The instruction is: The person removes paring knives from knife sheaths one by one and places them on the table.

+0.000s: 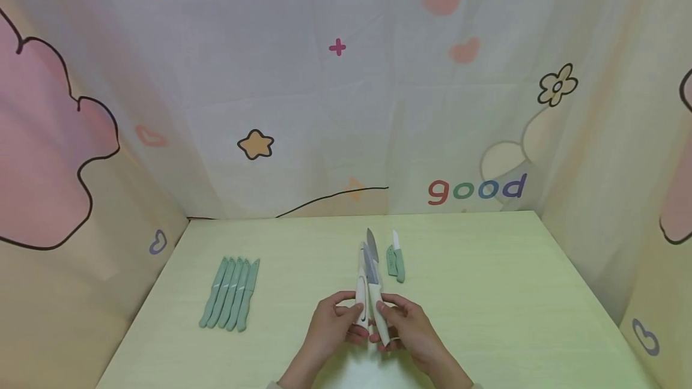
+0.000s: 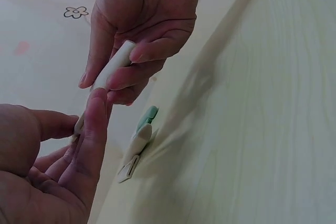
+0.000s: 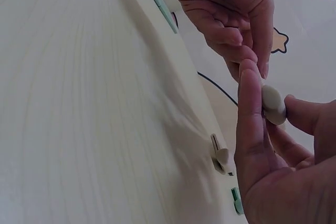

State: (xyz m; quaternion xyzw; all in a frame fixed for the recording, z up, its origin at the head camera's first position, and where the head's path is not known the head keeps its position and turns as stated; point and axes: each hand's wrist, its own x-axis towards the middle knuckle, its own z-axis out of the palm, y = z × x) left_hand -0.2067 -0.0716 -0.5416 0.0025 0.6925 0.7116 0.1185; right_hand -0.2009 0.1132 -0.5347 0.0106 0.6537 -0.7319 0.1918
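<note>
My right hand (image 1: 411, 323) grips the white handle of a kitchen knife (image 1: 381, 320), its grey blade pointing away from me. Close beside it, my left hand (image 1: 332, 320) pinches a slim white knife cover (image 1: 361, 302) marked with a dark curved line. Both are held up over the table, and the fingers of the two hands nearly meet below them. In the right wrist view the end of the knife handle (image 3: 273, 103) shows between thumb and fingers. Behind the held pieces lies a second white knife (image 2: 140, 137) with its cover (image 2: 129, 169), partly hidden in the head view.
A small green knife (image 1: 400, 263) with a pale blade lies just right of centre, against its green cover (image 1: 391, 260). Several green sheathed knives (image 1: 229, 293) lie side by side at the left of the pale table (image 1: 486, 317). A printed curtain (image 1: 303, 95) surrounds the table.
</note>
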